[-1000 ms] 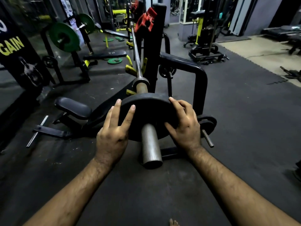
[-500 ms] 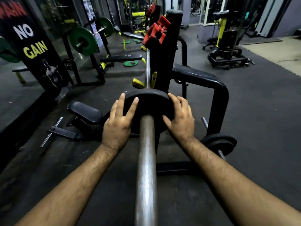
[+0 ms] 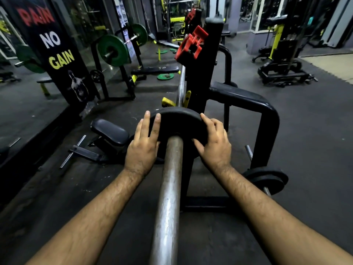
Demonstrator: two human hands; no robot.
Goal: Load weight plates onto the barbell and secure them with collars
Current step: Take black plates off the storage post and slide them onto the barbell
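I see the black weight plate [image 3: 177, 124] threaded on the barbell sleeve [image 3: 169, 190], close to the rack upright [image 3: 202, 73]. My left hand [image 3: 142, 150] presses it with straight, spread fingers; my right hand [image 3: 214, 144] curls over its rim.

Dim gym with a dark rubber floor [image 3: 305, 134]. At ten o'clock stands a black banner [image 3: 55, 54] reading "NO GAIN"; at eleven, a rack with green plates [image 3: 112, 50] and a bench [image 3: 155, 70]. At two o'clock sits a yellow-black machine [image 3: 280, 54] beside a pale mat [image 3: 332, 66].
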